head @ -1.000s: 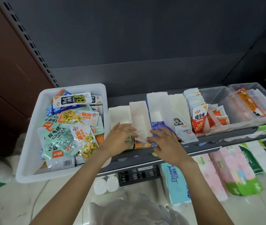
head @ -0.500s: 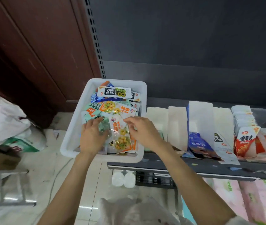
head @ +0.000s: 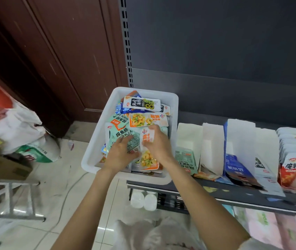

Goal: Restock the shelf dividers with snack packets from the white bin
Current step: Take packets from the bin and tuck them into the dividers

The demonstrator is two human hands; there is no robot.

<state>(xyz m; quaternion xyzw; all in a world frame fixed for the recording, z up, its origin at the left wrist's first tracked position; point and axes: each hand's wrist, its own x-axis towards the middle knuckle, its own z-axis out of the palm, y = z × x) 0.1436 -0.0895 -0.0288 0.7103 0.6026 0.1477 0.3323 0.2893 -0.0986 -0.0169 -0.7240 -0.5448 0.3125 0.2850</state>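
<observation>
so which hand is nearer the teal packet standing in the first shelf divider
Right. The right hand is in the white bin, by its wall next to the teal packet in the divider. The left hand lies further left, on the bin's packets.

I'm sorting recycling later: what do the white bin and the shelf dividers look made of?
The white bin looks like moulded plastic, smooth and slightly translucent with a rolled rim. The shelf dividers look like matte white card or thin board, folded with creased edges; I cannot be sure which.
</observation>
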